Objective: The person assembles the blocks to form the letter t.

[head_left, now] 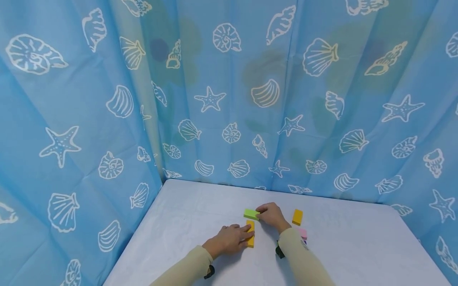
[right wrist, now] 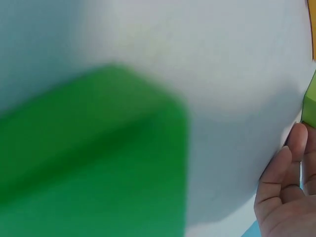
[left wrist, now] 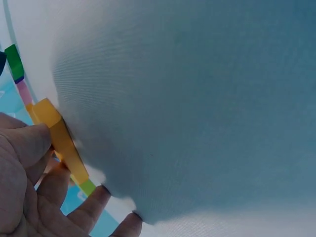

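A long yellow block (head_left: pixel 251 243) lies flat on the white table, pinched between the thumb and fingers of my left hand (head_left: pixel 230 239). The left wrist view shows the same yellow block (left wrist: pixel 66 145) with the thumb against one side. Just beyond its far end, crosswise, lies a light green block (head_left: pixel 250 213). My right hand (head_left: pixel 272 215) pinches the right end of that block. In the right wrist view the fingertips meet the light green block (right wrist: pixel 310 106) at the frame's edge, so much of it is cut off.
Right of my right hand lies another yellow block (head_left: pixel 297 217). A pink block (head_left: pixel 303 233) is partly hidden by the right sleeve. A dark green block (right wrist: pixel 98 163) looms blurred close to the right wrist camera. A blue shell-patterned curtain (head_left: pixel 229 99) borders the table (head_left: pixel 358 242).
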The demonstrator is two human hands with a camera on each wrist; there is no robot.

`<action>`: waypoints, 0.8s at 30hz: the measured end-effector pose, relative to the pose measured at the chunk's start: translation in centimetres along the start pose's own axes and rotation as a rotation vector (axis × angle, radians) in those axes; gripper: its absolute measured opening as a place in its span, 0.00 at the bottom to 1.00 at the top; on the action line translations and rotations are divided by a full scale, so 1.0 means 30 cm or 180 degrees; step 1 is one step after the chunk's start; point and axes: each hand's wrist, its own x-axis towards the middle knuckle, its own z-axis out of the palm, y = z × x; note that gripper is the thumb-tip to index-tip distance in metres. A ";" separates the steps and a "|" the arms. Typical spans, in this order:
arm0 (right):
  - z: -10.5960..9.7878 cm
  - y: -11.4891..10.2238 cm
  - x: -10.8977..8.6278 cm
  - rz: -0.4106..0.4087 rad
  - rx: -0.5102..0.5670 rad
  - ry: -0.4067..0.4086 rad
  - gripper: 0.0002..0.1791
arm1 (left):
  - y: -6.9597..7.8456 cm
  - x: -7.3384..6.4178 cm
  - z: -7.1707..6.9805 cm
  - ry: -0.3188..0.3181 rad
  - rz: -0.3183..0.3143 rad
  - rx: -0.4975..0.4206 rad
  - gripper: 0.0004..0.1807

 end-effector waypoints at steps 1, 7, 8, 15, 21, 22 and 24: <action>0.004 -0.004 0.003 -0.0005 -0.0002 0.0005 0.11 | 0.000 0.000 0.000 -0.0001 -0.0003 -0.0006 0.26; 0.022 -0.023 0.012 0.0048 0.0057 -0.0014 0.11 | 0.002 0.000 -0.003 0.0003 -0.0016 -0.0033 0.26; 0.025 -0.026 0.012 0.0044 0.0049 -0.0016 0.11 | 0.002 0.001 -0.003 0.0008 -0.0010 -0.0032 0.26; 0.048 -0.044 0.008 0.0035 0.0097 -0.0019 0.11 | 0.005 0.005 0.000 0.0046 0.0033 -0.0017 0.25; 0.066 -0.042 0.003 0.0046 0.0194 0.0001 0.11 | 0.006 0.004 0.004 0.0035 0.0032 0.0013 0.25; 0.068 -0.041 0.002 0.0037 0.0224 -0.0003 0.10 | 0.005 0.004 0.005 0.0037 0.0024 0.0019 0.25; 0.073 -0.040 0.000 0.0013 0.0276 -0.0019 0.10 | 0.002 0.006 0.008 0.0037 0.0009 0.0039 0.25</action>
